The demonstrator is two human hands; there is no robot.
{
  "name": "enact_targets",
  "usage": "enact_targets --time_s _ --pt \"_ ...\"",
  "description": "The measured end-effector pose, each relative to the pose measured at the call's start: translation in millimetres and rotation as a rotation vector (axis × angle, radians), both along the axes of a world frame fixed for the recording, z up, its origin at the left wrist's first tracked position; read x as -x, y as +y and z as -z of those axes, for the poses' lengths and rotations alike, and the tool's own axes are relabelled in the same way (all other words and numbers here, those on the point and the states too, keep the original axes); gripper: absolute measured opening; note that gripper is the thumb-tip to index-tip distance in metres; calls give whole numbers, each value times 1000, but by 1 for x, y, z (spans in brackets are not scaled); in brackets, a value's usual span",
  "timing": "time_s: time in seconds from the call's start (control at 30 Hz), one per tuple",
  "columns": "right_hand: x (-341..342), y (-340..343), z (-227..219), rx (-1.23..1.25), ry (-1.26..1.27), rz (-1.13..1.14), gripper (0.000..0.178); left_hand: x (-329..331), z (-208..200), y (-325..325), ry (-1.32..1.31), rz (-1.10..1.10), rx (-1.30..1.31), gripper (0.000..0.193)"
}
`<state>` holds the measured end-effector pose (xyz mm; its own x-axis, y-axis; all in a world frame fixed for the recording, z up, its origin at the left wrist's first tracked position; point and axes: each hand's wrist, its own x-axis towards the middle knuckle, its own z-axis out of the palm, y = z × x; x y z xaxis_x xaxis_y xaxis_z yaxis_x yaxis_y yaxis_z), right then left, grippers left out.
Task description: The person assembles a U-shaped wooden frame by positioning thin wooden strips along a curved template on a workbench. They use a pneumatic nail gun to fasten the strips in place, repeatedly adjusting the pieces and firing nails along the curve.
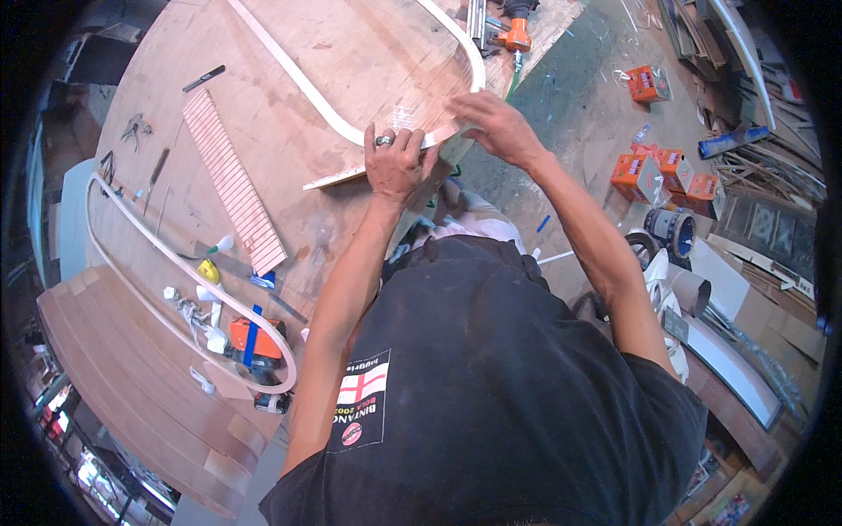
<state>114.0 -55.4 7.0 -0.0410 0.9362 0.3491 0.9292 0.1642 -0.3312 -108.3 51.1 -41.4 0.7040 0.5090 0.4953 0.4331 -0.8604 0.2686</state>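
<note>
A pale U-shaped frame of bent strip lies on the wooden worktable, its rounded end toward me. My left hand, with a ring on one finger, has its fingers curled over the strip at this near end. On the right-hand bend, my right hand lies with fingers stretched out and thumb apart, partly hiding the curve. A narrow light wooden strip sits beside my left wrist, at the table's edge.
A slatted wooden piece, knife and yellow tape measure lie on the left. Another pale looped frame rests near an orange tool. An orange air tool stands far right; orange boxes sit on the floor.
</note>
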Motion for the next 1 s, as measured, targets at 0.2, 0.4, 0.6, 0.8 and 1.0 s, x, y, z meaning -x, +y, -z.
enact_targets --time_s 0.2,0.4,0.6,0.8,1.0 --pt "-73 -21 21 -148 438 687 62 -12 1 -6 -19 -77 16 36" --pt "-170 14 77 127 519 996 79 -14 1 -6 25 -117 10 41" --pt "-205 69 103 341 524 952 86 -10 3 -7 1 -78 27 35" --pt "-203 96 66 540 356 1039 100 -4 -3 -11 54 -56 76 34" --pt "-226 110 65 666 219 1027 92 -4 -4 -7 41 -21 73 33"
